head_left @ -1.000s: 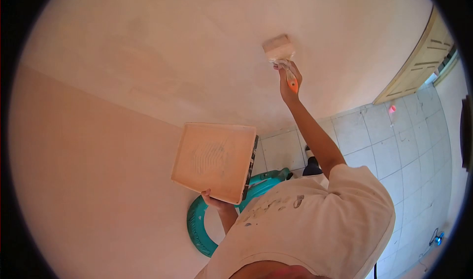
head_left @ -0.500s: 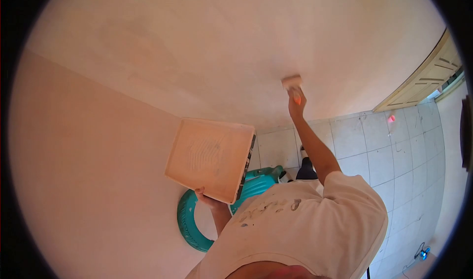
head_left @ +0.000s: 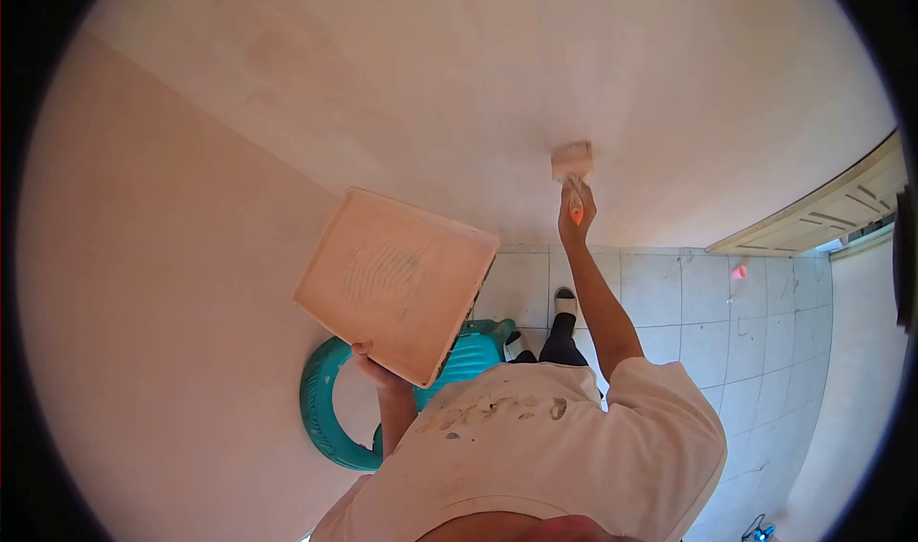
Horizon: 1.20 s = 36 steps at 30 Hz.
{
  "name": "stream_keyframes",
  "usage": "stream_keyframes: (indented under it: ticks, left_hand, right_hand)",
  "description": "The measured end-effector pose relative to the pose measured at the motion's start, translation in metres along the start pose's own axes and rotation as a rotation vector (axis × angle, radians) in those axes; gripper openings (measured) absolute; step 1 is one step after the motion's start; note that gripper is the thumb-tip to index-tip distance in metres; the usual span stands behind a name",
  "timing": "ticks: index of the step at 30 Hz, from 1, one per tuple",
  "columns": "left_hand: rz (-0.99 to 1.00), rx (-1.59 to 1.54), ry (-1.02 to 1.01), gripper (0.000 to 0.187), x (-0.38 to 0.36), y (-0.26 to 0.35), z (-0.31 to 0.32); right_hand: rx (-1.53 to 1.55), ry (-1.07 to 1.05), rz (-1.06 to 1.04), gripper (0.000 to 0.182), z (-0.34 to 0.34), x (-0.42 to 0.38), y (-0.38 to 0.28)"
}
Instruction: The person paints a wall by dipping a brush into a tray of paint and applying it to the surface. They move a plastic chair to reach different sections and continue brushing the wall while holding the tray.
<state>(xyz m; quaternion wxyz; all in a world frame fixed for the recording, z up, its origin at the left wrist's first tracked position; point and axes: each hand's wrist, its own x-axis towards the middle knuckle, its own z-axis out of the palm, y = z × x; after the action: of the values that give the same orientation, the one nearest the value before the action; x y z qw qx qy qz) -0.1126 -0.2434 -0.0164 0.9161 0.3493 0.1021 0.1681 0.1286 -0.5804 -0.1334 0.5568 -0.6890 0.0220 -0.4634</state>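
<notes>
Head camera: my right hand (head_left: 577,219) grips the brush (head_left: 572,162), which has come lower down the wall (head_left: 430,73) this past second, nearer the floor tiles (head_left: 708,341); my left hand (head_left: 375,368) clasps the tray (head_left: 394,284).

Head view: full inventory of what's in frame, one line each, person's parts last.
wall: 1, pale peach, fills upper and left of view
floor tiles: many, off-white, lower right
door: 1, cream, panelled, right edge
pink spot: 1, on floor tiles near door; cannot tell what it is
teal ring: 1, round, on floor below the tray
blue item: 1, small, bottom right floor
tray: 1, square, peach-coated, held at its lower edge
brush: 1, wide pale head, orange handle, head against wall
shoes: 2, white, on tiles
shirt: 1, white, paint-flecked
left hand: grips tray
right hand: raised, grips brush handle
</notes>
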Motion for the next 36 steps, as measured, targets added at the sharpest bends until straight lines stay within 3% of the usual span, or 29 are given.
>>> stream_keyframes:
  ticks: [2,6,9,12,14,17,21,23,26,28,30,32,36]
  left_hand:
    - [0.008,0.001,0.011,0.066,0.0,0.0,-0.003]
    - [-0.01,-0.001,0.047,0.066,0.001,0.001,0.0]
    - [-0.002,0.032,0.05,0.067,-0.002,0.001,0.001]
    - [0.005,0.023,0.044,0.068,0.001,0.001,0.003]
    - [-0.008,0.002,0.049,0.068,0.0,-0.001,-0.001]
    - [-0.035,-0.069,0.008,0.058,0.003,-0.001,-0.017]
    - [-0.033,0.002,0.0,0.055,0.004,0.002,-0.019]
    - [-0.024,0.016,0.016,0.055,0.001,0.001,-0.018]
    - [0.029,0.019,0.048,0.059,0.003,0.001,-0.014]
    - [-0.043,0.075,0.08,0.062,0.001,0.002,-0.01]
    - [-0.023,0.067,0.065,0.063,0.003,0.0,-0.01]
    - [-0.003,0.056,0.056,0.064,0.004,0.0,-0.009]
    - [-0.024,0.023,0.025,0.062,0.002,0.001,-0.011]
  right_hand:
    - [0.047,0.049,0.231,0.019,-0.001,-0.022,0.021]
    - [-0.032,0.07,0.245,0.02,0.012,-0.003,0.032]
    - [0.16,0.093,0.251,0.019,0.027,0.049,-0.02]
    - [0.336,0.127,0.103,0.019,0.026,0.076,-0.07]
    - [0.147,0.045,-0.004,0.02,0.018,0.067,-0.075]
    - [0.099,0.01,0.138,0.021,0.018,0.034,-0.036]
    - [-0.011,0.018,0.134,0.02,0.015,-0.043,0.065]
    - [-0.049,0.037,0.484,0.019,0.007,-0.065,0.086]
    - [-0.022,0.082,0.439,0.019,0.024,-0.04,0.091]
    - [0.136,0.088,0.461,0.018,0.036,-0.002,0.07]
    - [0.299,0.098,0.52,0.018,0.044,0.044,0.001]
    - [0.535,0.153,0.311,0.017,0.046,0.067,-0.051]
    - [0.377,0.071,0.123,0.017,0.037,0.046,-0.062]
